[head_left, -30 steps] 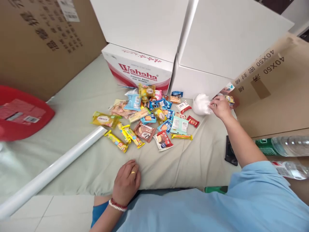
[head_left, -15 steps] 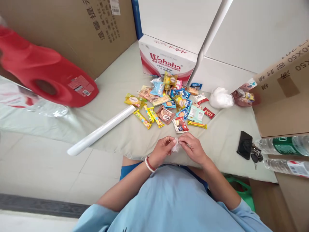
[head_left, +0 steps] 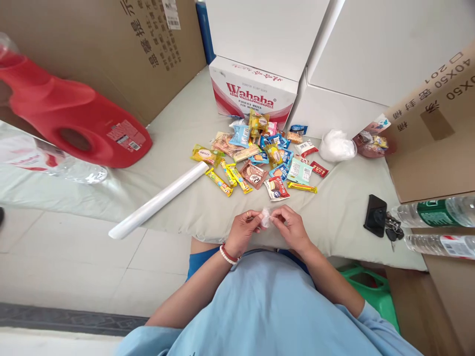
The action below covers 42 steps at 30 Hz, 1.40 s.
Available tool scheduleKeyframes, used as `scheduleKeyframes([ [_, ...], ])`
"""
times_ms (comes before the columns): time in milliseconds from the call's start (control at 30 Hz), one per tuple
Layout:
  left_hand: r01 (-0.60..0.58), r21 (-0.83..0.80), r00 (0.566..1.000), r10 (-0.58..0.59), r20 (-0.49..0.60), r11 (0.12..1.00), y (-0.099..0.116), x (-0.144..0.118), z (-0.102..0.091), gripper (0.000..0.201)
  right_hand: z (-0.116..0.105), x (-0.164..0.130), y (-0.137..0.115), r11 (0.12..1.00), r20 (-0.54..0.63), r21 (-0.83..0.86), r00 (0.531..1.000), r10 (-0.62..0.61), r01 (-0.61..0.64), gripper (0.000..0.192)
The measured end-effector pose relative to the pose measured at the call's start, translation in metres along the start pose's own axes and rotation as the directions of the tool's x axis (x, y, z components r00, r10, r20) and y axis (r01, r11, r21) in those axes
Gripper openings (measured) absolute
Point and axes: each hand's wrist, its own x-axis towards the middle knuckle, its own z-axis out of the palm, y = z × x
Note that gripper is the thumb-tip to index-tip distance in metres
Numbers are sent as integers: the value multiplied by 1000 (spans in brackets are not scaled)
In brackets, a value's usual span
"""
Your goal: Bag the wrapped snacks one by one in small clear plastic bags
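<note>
Both hands meet low over the front edge of the pale green cushion (head_left: 334, 212). Left hand (head_left: 243, 231) and right hand (head_left: 291, 228) each pinch one side of a small crumpled piece of clear plastic (head_left: 265, 217), which sits between their fingertips, stretched slightly across the gap. Just beyond the hands lies a heap of snack packets (head_left: 260, 158), with a white roll of plastic film (head_left: 159, 199) off to the left and a bunched white plastic bag (head_left: 336, 146) farther right.
</note>
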Motion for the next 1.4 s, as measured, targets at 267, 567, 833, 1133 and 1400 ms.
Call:
scheduleKeyframes([
  [267,-181,144,983,180,24,973,-2,-2,-9,48,-19,4,6,800,92,477,926,366,-363,40],
  [567,-215,308,975,221,16,927,3,11,-11,28,-30,1,12,930,5,283,970,245,-236,26],
  [833,-556,562,809,554,197,612,16,-8,-8,15,-34,9,15,893,-50,325,937,346,-312,39],
  [1133,-416,716,882,441,167,561,6,-11,-5,44,-17,22,5,743,72,547,906,418,-386,36],
  [1400,-272,320,950,306,-60,908,19,7,-20,25,-45,11,16,808,-31,503,928,370,-306,29],
])
